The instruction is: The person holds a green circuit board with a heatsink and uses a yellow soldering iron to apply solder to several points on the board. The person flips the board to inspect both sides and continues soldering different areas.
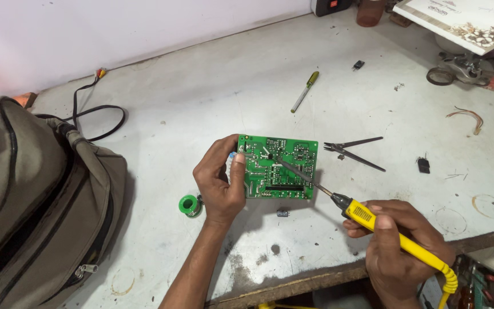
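My left hand point(219, 182) grips the left edge of a green circuit board point(286, 171), holding it tilted up off the white bench. My right hand point(398, 247) holds a yellow-handled soldering iron point(373, 222); its long metal tip reaches up-left and touches the board near its upper middle. A small green spool of solder wire point(189, 205) lies just left of my left wrist. A small dark cylindrical part point(282, 213) lies on the bench below the board.
An olive backpack point(35, 212) fills the left side. Black tweezers point(353, 151) lie right of the board, a screwdriver point(305, 91) behind it, a black cable point(95, 111) at back left, small black parts and wire scraps at right. The bench's front edge point(304, 280) runs below my hands.
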